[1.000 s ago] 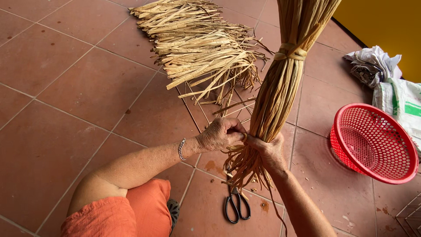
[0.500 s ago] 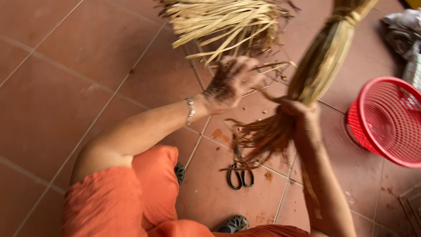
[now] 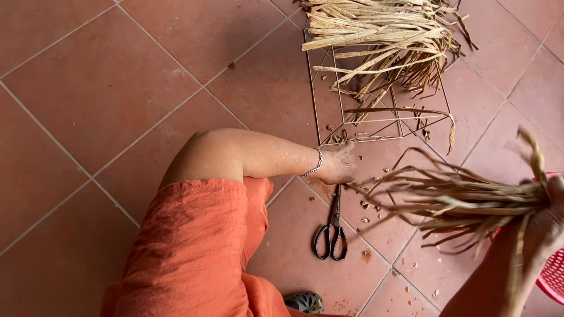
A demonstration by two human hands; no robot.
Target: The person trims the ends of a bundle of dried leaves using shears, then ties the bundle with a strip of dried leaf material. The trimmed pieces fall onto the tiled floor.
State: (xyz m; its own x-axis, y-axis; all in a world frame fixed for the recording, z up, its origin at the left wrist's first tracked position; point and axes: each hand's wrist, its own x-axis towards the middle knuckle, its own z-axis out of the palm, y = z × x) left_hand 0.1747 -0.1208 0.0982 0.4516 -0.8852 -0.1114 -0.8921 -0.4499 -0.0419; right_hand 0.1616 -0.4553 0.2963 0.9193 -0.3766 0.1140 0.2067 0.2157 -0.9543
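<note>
Gripping a tied bundle of dried leaves (image 3: 464, 202) in the closed right hand (image 3: 546, 226); reaching the left hand (image 3: 339, 167), fingers together, above scissors (image 3: 332, 226). Beyond, loose leaves (image 3: 382, 44) lying unbundled on a wire rack (image 3: 376, 126).

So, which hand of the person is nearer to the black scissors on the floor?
Left. The left hand is directly above the scissors, just beyond their blade tips. The right hand is far off to the side, gripping the bundle of dried strips.

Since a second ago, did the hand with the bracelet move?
Yes. The left hand left the dried-leaf bundle and dropped to the tiled floor, just above the scissors.
</note>
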